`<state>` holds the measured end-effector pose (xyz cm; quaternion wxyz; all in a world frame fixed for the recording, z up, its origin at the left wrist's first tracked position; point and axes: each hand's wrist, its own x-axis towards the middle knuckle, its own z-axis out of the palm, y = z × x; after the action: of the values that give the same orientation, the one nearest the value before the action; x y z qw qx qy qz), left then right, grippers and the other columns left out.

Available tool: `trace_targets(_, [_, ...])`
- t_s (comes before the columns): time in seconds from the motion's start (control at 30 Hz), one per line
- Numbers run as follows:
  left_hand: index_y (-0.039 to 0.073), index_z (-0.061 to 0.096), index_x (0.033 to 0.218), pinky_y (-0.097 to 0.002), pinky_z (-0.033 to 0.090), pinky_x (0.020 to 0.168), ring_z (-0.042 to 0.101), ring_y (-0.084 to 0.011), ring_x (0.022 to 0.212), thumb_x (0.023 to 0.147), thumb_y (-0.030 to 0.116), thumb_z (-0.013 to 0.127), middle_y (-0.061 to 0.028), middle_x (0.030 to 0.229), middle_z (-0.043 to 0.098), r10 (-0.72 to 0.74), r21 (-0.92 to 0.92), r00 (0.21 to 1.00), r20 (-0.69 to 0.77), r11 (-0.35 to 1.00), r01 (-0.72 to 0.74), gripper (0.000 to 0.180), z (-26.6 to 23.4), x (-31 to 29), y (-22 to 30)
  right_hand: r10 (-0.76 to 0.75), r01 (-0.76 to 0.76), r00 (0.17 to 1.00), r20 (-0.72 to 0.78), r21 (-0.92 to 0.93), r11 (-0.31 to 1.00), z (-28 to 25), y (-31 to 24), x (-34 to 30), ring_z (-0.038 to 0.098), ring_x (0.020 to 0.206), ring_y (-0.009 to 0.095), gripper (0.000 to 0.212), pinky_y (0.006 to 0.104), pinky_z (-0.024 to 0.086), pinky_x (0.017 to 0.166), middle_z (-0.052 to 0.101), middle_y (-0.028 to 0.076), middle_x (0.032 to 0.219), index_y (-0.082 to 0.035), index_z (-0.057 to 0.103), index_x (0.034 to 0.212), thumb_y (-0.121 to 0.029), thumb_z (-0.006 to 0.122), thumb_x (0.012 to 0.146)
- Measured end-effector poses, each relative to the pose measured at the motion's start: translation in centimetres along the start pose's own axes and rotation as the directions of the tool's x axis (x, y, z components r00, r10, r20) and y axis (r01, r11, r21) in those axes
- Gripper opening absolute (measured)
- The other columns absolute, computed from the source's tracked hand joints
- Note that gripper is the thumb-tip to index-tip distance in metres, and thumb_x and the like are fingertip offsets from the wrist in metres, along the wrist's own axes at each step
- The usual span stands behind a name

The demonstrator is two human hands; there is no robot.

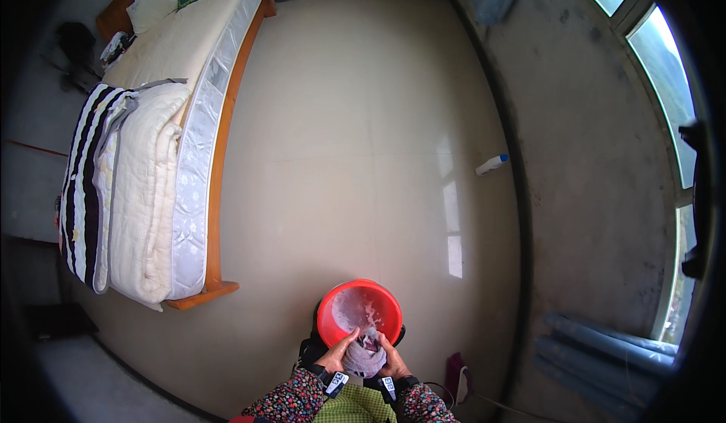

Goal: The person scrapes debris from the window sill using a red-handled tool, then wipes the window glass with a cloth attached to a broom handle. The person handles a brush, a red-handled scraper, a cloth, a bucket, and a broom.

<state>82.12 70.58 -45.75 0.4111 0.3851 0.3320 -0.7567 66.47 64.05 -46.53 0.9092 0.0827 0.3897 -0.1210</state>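
A bunched, wet-looking greyish-purple cloth (365,356) is held between my two hands at the near rim of a red basin (392,299). My left hand (338,354) grips the cloth's left side, its fingers closed on it. On the opposite side my right hand (393,362) holds it too, with the thumb toward the basin. White suds (349,309) and cloudy water show inside the basin. Which kind of garment or rag the cloth is, I cannot make out. Part of the basin's near edge is hidden behind my hands and the cloth.
On the left stands a wooden bed (217,219) with a bare mattress, a folded cream quilt (145,203) and a striped blanket (82,188). A white bottle with a blue cap (491,165) lies by the right wall. A purple-and-white item (457,377) and a thin cord are at lower right.
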Motion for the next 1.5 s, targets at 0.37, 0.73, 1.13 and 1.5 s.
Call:
trace_targets(0.37, [-0.002,0.067,0.102,-0.0306,0.052,0.072,0.066,-0.0143,0.081,0.093,0.027,0.062,-0.0052,0.093,0.069,0.455,0.425,0.889,-0.050,0.815,-0.393,0.030,-3.1,3.4,-0.8,-0.225,0.037,0.926,-0.302,-0.522,0.852,-1.5,0.9,5.1,0.064,0.080,0.017,0.016,0.0316,0.052,0.071,0.066,0.006,0.090,0.000,0.064,0.099,-0.011,0.064,0.088])
trace_targets(0.73, [-0.002,0.066,0.097,-0.0387,0.051,0.071,0.068,-0.0253,0.081,0.086,0.046,0.067,-0.0187,0.081,0.068,0.657,0.859,0.748,0.095,0.324,-0.395,0.049,-8.3,6.7,-1.8,-0.467,-0.020,0.833,-0.297,-0.860,0.510,-3.3,2.3,6.2,0.065,0.077,0.017,0.022,0.0325,0.052,0.070,0.069,0.007,0.082,0.002,0.067,0.092,-0.018,0.065,0.085])
trace_targets(1.13, [0.008,0.038,0.140,-0.0383,0.047,0.100,0.056,-0.0169,0.116,0.091,0.021,0.069,-0.0051,0.130,0.055,0.177,0.077,0.933,0.313,0.975,-0.211,0.060,-0.4,-9.1,-0.4,-0.406,0.275,0.913,-0.041,-0.672,0.687,7.8,0.6,-3.4,0.061,0.091,0.014,0.026,0.0282,0.051,0.083,0.064,0.003,0.101,-0.003,0.060,0.115,-0.003,0.061,0.089])
trace_targets(1.5, [0.004,0.055,0.123,-0.0316,0.055,0.083,0.063,-0.0163,0.100,0.077,0.002,0.078,-0.0075,0.107,0.064,0.163,0.533,0.888,0.431,0.748,-0.396,0.051,1.7,-11.7,-0.8,-0.170,0.237,0.963,0.210,-0.959,0.154,14.2,0.1,-6.1,0.061,0.099,0.019,0.051,0.0352,0.049,0.090,0.065,0.009,0.106,-0.002,0.063,0.114,-0.034,0.081,0.078])
